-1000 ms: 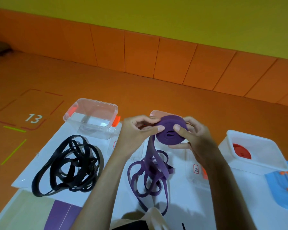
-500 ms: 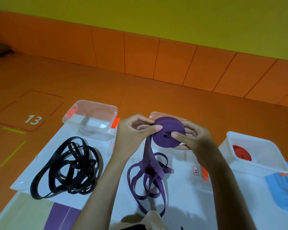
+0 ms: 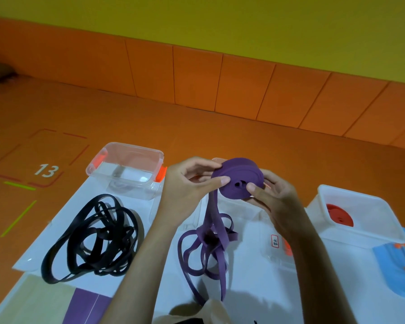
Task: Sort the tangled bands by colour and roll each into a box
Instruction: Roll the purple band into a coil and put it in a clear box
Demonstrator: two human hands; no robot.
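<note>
Both my hands hold a partly rolled purple band (image 3: 237, 181) up above the white mat (image 3: 250, 286). My left hand (image 3: 189, 183) pinches the roll's left edge, thumb on its face. My right hand (image 3: 270, 195) grips the roll from the right, thumb near its centre. The band's loose tail (image 3: 211, 244) hangs down into tangled loops on the mat. A tangled black band (image 3: 91, 237) lies at the left. A rolled red band (image 3: 339, 216) sits inside a white box (image 3: 369, 237) at the right.
A clear box with orange clips (image 3: 129, 171) stands behind the black band. Another clear box (image 3: 276, 249) lies partly hidden under my right wrist. A blue lid (image 3: 400, 270) lies at the far right. Orange floor surrounds the mat.
The purple roll has turned a little in my hands and shifted slightly left. The hanging tail has drawn upward, its loops tighter on the mat.
</note>
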